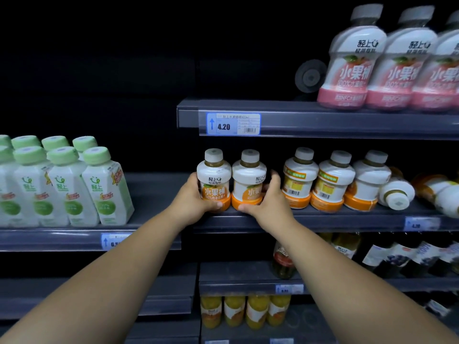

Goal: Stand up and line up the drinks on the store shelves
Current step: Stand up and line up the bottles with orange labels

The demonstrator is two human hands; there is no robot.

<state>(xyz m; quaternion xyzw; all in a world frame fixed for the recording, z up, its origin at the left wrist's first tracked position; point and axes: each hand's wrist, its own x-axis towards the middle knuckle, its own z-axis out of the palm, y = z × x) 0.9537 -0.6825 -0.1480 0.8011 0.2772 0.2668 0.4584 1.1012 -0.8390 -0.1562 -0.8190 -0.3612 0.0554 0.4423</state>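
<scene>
Head view: to the right of the hands, three orange bottles (pixel 334 180) stand upright with their barcodes facing out. Just past them a fallen bottle (pixel 397 192) lies with its cap toward the camera, and more bottles (pixel 444 192) lie toppled at the right edge. On a lower shelf to the left, green-capped bottles (pixel 72 187) stand in tidy rows. Pink bottles (pixel 352 65) stand on the upper shelf, with a round black part (pixel 310 75) beside them and a price tag (pixel 233 124) reading 4.20 on the rail below. Dark bottles (pixel 397 256) and yellow bottles (pixel 246 314) fill the levels underneath. Nothing stands between the hands and their bottles.

The shelf (pixel 323 219) is dark grey with a clear rail along its front. The space behind it is black and unlit.

Both bare arms reach up and forward. The left hand (pixel 192 194) grips the first bottle (pixel 214 177) low on its orange band, thumb across the front. The right hand (pixel 269 202) grips the second bottle (pixel 249 180), thumb at the base and fingers curled round its right side. Both bottles stand upright at the shelf's left end, side by side and nearly touching, labels forward.
</scene>
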